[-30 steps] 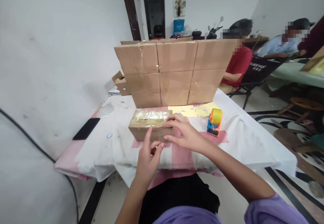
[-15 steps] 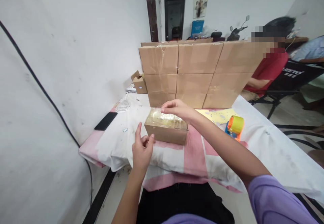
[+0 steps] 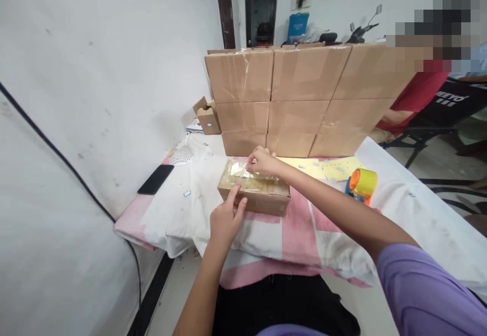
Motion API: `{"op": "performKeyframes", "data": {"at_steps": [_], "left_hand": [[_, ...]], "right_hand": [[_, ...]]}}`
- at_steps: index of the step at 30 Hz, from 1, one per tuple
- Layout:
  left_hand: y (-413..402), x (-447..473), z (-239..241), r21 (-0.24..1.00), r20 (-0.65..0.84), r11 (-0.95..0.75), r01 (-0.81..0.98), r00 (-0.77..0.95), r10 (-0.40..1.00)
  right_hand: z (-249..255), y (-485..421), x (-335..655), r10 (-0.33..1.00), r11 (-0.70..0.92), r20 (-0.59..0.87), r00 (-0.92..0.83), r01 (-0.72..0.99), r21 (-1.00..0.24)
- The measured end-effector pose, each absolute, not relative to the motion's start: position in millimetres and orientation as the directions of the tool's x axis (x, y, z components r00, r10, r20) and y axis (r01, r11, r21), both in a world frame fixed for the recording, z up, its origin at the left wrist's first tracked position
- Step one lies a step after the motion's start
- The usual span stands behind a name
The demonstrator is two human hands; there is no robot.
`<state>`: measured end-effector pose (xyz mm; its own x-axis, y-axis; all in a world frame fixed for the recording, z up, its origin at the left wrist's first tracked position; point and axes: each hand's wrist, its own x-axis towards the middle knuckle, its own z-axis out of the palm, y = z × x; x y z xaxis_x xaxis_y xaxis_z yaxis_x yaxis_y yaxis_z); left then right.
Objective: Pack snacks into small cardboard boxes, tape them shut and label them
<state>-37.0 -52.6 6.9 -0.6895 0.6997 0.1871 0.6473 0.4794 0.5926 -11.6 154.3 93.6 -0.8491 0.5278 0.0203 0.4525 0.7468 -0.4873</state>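
Note:
A small cardboard box (image 3: pixel 262 202) sits on the cloth-covered table, with shiny clear packing tape (image 3: pixel 238 168) across its top. My left hand (image 3: pixel 224 219) is at the box's front left side, its index finger at the upper front edge and its thumb against the front face. Those two fingers are apart and do not grip the box. Above the box top, my right hand (image 3: pixel 263 162) is closed in a pinch at the tape. The exact bit between its fingertips is partly hidden.
Stacked cardboard boxes (image 3: pixel 243 77) stand like a wall behind the small box. An orange tape dispenser with a yellow roll (image 3: pixel 366 181) lies to the right, near yellow sheets (image 3: pixel 338 169). At left are a black phone (image 3: pixel 155 179) and a small open carton (image 3: pixel 209 120). A person in red (image 3: pixel 422 90) sits beyond.
My left hand has moved up and right to touch the box. My right hand has closed more tightly at the tape. The view has tilted slightly downward.

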Motion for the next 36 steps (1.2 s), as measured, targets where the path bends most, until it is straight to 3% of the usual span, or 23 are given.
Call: {"op": "performKeyframes", "data": {"at_steps": [6,11,14,17,19,21,23,25,27,30,33,36], "left_hand": [[-48.9,-38.2,5.7,0.595,0.198,0.482,0.643,-0.698,0.688],[-44.1,-39.5,8.0,0.589,0.205,0.487,0.645,-0.701,0.683],[-41.1,-37.7,10.6,0.58,0.194,0.507,0.637,-0.713,0.673],[-40.7,-34.0,11.7,0.578,0.204,0.508,0.639,-0.715,0.668],[-43.6,-34.0,10.3,0.593,0.225,0.48,0.646,-0.706,0.672],[-48.3,-40.0,7.6,0.628,0.316,0.438,0.643,-0.726,0.611],[-51.4,-53.9,4.2,0.681,0.468,0.383,0.625,-0.773,0.428],[-49.6,-73.4,-0.1,0.741,0.535,0.317,0.592,-0.806,0.253],[-41.3,-92.0,-6.5,0.839,0.443,0.208,0.504,-0.852,0.278],[-22.5,-105.7,-20.6,0.988,0.139,-0.007,0.153,-0.879,0.455],[-8.5,-102.8,-32.4,0.988,-0.086,-0.072,-0.14,-0.866,0.493],[-3.9,-93.5,-33.3,0.989,-0.102,-0.048,-0.143,-0.869,0.484]], "right_hand": [[86.3,163.2,-11.3,0.418,0.788,0.045,-0.907,0.337,-0.516],[85.5,155.9,-12.3,0.482,0.8,0.107,-0.87,0.387,-0.459],[99.0,168.3,-13.9,0.605,0.785,0.268,-0.75,0.504,-0.36],[111.7,206.8,1.1,0.612,0.79,0.506,-0.608,0.507,-0.345],[109.3,235.3,28.1,0.627,0.778,0.552,-0.549,0.479,-0.406],[94.9,251.2,64.7,0.649,0.756,0.493,-0.58,0.413,-0.508],[71.9,247.7,100.3,0.585,0.734,0.374,-0.72,0.272,-0.622],[46.8,228.1,124.8,0.434,0.647,0.229,-0.872,0.124,-0.752],[26.2,202.1,134.7,0.314,0.509,0.143,-0.939,0.04,-0.86],[8.4,169.1,132.7,0.277,0.382,0.164,-0.947,-0.048,-0.923],[0.3,148.1,131.3,0.325,0.504,0.251,-0.912,-0.057,-0.862],[-5.2,130.5,139.7,0.402,0.629,0.334,-0.853,-0.008,-0.778]]}}
